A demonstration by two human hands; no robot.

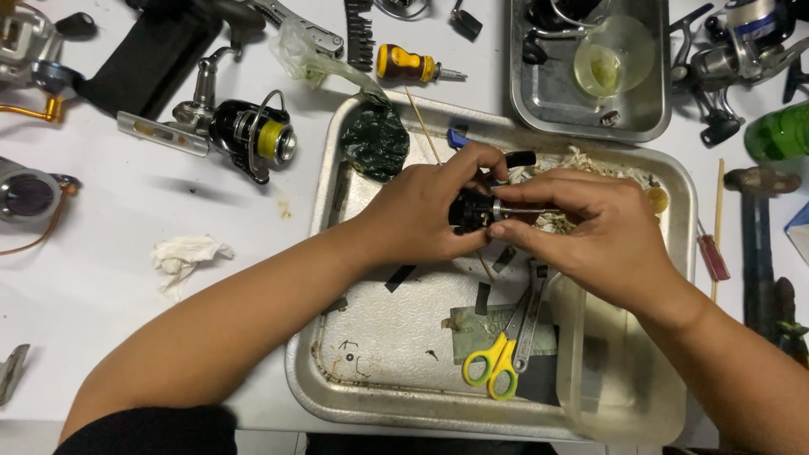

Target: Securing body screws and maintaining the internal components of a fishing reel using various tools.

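Here, both hands meet over the metal tray (pixel 337 371). The left hand (pixel 421 211) is curled tight around a small black reel part (pixel 468 211), thumb and fingers clamped on it. The right hand (pixel 607 232) pinches the part's metal shaft (pixel 516 207) between thumb and forefinger. Yellow scissors (pixel 493 364) lie in the tray below, well apart.
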